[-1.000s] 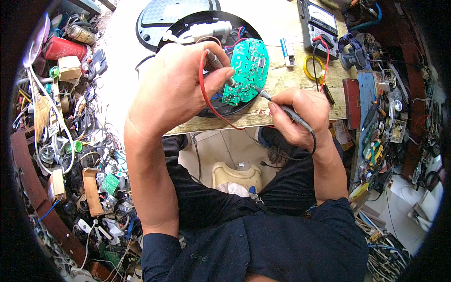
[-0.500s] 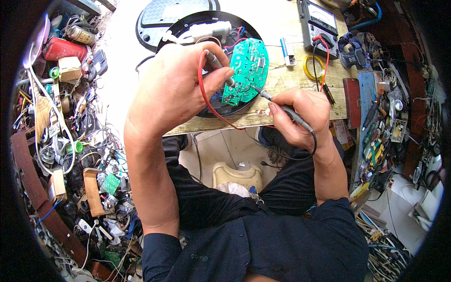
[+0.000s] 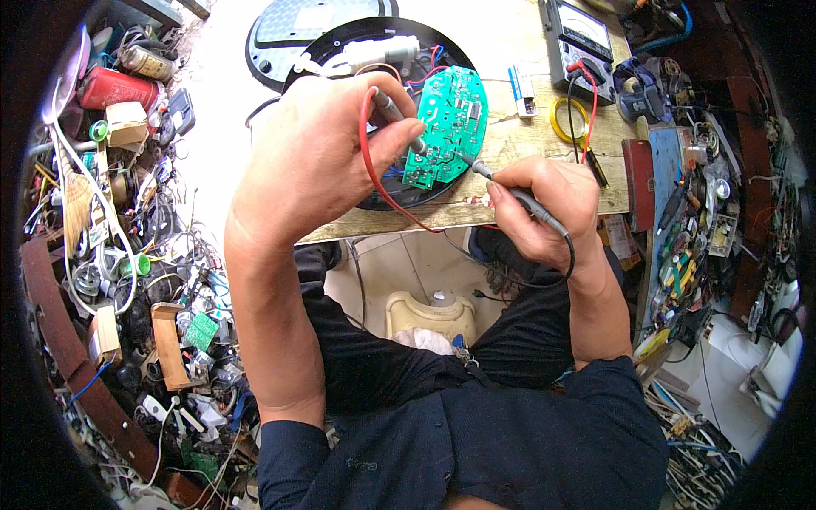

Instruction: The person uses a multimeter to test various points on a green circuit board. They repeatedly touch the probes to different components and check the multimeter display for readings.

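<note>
Hardly anything has moved: left hand (image 3: 319,157) still pinches the red probe (image 3: 398,117), right hand (image 3: 544,208) the black probe (image 3: 510,191), tips on the green board (image 3: 455,119) on the tabletop (image 3: 510,144); the check seems ongoing.

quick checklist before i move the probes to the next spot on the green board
1. Red probe held firm in the left hand: ok, fingers wrapped around it.
2. Black probe held firm in the right hand: ok, pencil-style hold.
3. Both tips on the green circuit board: black tip ok at the board's right edge; red tip cannot tell, fingers hide it.
4. Red lead free of snags: ok, it loops under the left hand across the wooden board.
5. Meter leads plugged in: ok, a red plug shows in it.
6. Meter needle reading: cannot tell, too small.
</note>
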`<state>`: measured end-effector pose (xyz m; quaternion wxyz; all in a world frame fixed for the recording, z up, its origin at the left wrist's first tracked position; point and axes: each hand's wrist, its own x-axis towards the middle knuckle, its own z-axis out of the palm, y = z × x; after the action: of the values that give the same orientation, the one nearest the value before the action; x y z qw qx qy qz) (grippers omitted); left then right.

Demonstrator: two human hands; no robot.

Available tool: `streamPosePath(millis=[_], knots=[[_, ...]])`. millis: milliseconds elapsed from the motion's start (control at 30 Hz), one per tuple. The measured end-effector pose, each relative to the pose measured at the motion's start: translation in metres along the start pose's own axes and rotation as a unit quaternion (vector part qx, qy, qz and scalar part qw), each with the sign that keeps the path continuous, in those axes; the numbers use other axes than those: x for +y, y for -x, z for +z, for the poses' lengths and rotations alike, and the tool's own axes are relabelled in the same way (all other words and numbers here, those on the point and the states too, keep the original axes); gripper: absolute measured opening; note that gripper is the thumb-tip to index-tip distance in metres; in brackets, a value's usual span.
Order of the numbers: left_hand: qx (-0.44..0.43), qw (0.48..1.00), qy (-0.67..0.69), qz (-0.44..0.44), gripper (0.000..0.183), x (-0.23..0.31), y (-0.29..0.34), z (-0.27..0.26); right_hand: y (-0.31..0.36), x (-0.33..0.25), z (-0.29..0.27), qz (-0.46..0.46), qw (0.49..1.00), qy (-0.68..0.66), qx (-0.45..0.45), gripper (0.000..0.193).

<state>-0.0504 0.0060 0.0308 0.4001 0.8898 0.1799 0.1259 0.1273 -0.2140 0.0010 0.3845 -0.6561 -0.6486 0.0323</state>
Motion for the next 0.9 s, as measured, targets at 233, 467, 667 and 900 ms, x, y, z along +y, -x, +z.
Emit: streamPosePath(millis=[233,467,667,900], knots=[[-0.001,1.0,0.003,0.006,0.018,0.0008,-0.0007,0.0004,0.0,-0.0002,0.0001,0.005,1.0,-0.003,0.002,0.018],[0.001,1.0,-0.006,0.01,0.017,0.0003,-0.0008,0.0007,-0.0016,0.0005,-0.0014,0.01,1.0,-0.01,-0.005,0.017],[-0.012,1.0,-0.002,-0.008,0.017,0.0033,-0.0015,0.0004,-0.0019,-0.0017,-0.0034,0.035,0.999,-0.03,-0.023,0.013],[-0.001,1.0,0.025,0.008,0.016,-0.0006,0.0001,0.0048,-0.0027,-0.0015,-0.0036,0.031,0.999,-0.02,-0.025,0.013]])
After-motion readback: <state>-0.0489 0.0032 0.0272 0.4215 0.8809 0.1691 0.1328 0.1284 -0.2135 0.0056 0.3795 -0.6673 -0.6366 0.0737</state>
